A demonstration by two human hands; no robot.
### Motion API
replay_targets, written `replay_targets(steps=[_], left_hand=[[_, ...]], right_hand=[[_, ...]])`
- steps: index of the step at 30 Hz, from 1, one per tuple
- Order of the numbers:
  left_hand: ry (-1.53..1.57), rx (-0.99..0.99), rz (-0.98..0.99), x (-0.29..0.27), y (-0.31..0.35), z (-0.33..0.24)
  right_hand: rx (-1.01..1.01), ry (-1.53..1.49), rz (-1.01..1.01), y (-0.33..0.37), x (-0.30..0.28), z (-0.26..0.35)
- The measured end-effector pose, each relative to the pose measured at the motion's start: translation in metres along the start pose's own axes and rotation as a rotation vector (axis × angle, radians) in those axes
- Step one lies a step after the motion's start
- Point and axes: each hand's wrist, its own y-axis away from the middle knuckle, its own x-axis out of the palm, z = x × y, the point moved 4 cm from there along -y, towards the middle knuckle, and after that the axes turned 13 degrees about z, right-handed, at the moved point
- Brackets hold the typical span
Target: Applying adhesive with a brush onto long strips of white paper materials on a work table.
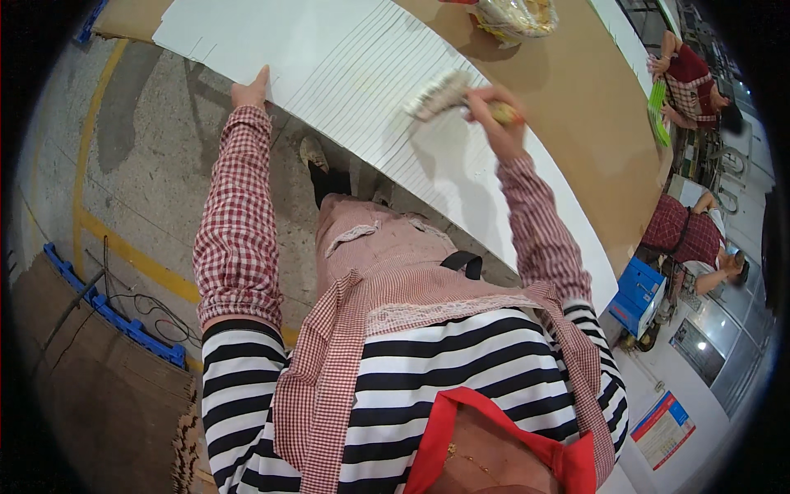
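My right hand [497, 123] grips a wide flat brush by its yellowish handle. The pale bristles of the brush [438, 95] lie on or just over a long fanned row of overlapping white sheets [346, 62], whose edges show as close parallel lines. Motion smears the brush a little. At the near left edge of these sheets rests my left hand [251, 89], one digit stretched out along the edge. Its other fingers are mostly hidden, and no tool shows in it.
The sheets lie on a brown board-topped table [588, 123]. On its far side sits a plastic-wrapped container [517, 18] with yellow smears. Two co-workers stand at the right, one by a green piece [657, 114]. A blue box [637, 296] stands there; brown stacked board [107, 387] lies lower left.
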Motion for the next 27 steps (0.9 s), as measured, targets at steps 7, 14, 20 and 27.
replay_targets(steps=[7, 14, 20, 27], left_hand=[[0.031, 0.027, 0.002, 0.015, 0.015, -0.008], [0.094, 0.074, -0.02, 0.024, 0.022, -0.009], [-0.025, 0.062, -0.116, 0.007, 0.031, -0.01], [-0.098, 0.008, -0.074, 0.009, 0.034, -0.012]], right_hand=[[0.202, 0.23, 0.011, 0.087, -0.049, -0.035], [0.384, 0.337, -0.023, 0.123, -0.098, -0.027], [-0.024, 0.094, 0.137, -0.069, 0.043, 0.022], [-0.044, 0.379, 0.235, -0.11, 0.053, -0.022]])
